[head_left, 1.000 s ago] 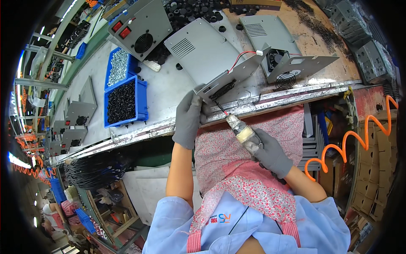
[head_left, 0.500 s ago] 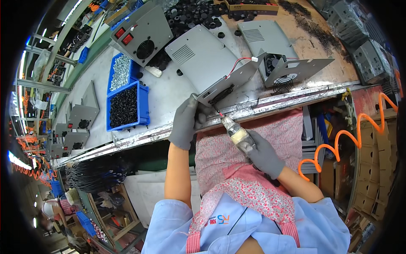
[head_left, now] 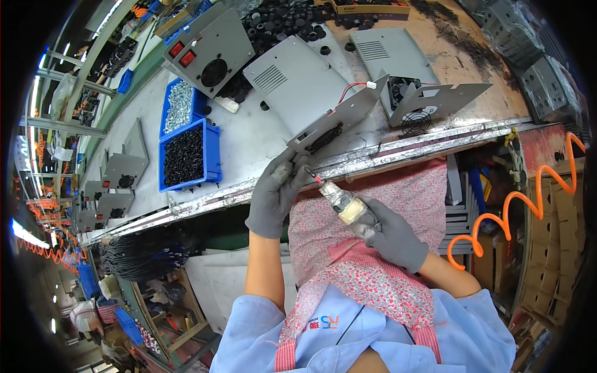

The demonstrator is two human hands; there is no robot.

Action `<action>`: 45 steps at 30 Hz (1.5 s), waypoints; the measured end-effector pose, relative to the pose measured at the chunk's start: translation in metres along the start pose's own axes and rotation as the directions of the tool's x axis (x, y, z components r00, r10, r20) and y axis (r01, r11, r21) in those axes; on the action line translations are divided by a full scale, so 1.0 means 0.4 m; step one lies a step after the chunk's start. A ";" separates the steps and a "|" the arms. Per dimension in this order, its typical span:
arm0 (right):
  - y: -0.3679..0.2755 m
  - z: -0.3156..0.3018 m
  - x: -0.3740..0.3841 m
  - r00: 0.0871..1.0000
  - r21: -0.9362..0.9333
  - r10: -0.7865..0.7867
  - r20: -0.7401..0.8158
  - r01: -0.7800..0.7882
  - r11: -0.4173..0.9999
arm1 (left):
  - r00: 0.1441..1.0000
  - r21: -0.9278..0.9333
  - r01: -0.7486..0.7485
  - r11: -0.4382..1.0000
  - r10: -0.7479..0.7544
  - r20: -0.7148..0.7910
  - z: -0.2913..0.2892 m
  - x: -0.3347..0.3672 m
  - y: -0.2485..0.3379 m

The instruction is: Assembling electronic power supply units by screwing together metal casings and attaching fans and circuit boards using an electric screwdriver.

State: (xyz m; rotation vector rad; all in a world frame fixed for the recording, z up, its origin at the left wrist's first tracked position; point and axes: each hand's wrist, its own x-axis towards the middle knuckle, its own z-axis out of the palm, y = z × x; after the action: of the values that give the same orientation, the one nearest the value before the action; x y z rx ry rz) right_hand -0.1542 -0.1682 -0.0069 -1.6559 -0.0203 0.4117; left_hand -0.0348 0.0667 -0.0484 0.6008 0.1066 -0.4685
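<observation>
My right hand (head_left: 395, 233) in a grey glove is wrapped round a power screwdriver (head_left: 348, 210), its body bound with clear and yellowish tape. The driver's thin bit points up and left. Right beside the bit's tip is my left hand (head_left: 277, 193), also gloved in grey, with bent fingers and the fingertips together. Whatever they pinch is too small to make out. Just beyond them stands the upright panel of a grey metal housing (head_left: 339, 121), with a black round fan grille low on it and a red and white wire with a white plug at the top.
A second grey housing (head_left: 398, 59) with a fan lies to the right; another (head_left: 211, 53) with red switches stands at the left. Blue bins hold black screws (head_left: 183, 155) and silver screws (head_left: 179, 105). Black caps (head_left: 280, 25) lie behind. An orange coiled hose (head_left: 510, 199) hangs at right.
My left hand has drawn back from the housing panel toward me, its fingers now at the bit. The screwdriver has shifted slightly back and left with my right hand.
</observation>
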 end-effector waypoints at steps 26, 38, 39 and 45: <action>0.016 0.029 0.006 0.994 -0.016 -0.105 -0.019 0.104 0.994 | 0.992 -0.310 0.125 0.942 -0.112 0.058 0.028 -0.032 -0.046; -0.028 0.000 0.004 0.977 0.261 0.156 0.147 -0.190 0.946 | 0.999 -0.203 0.033 0.979 -0.030 0.020 0.042 -0.038 -0.054; -0.030 -0.001 0.005 0.978 0.237 0.158 0.138 -0.188 0.953 | 1.000 -0.123 0.003 0.992 -0.004 -0.008 0.045 -0.038 -0.054; 0.055 0.028 0.002 0.959 -0.101 -0.234 -0.158 0.220 0.970 | 0.996 0.048 -0.050 0.998 0.053 -0.067 0.070 -0.031 -0.073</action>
State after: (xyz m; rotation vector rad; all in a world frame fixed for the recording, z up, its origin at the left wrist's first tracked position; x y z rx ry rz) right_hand -0.1616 -0.1603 -0.0289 -1.7426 -0.1014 0.0960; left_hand -0.0601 0.0347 -0.0377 0.6639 0.1455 -0.4013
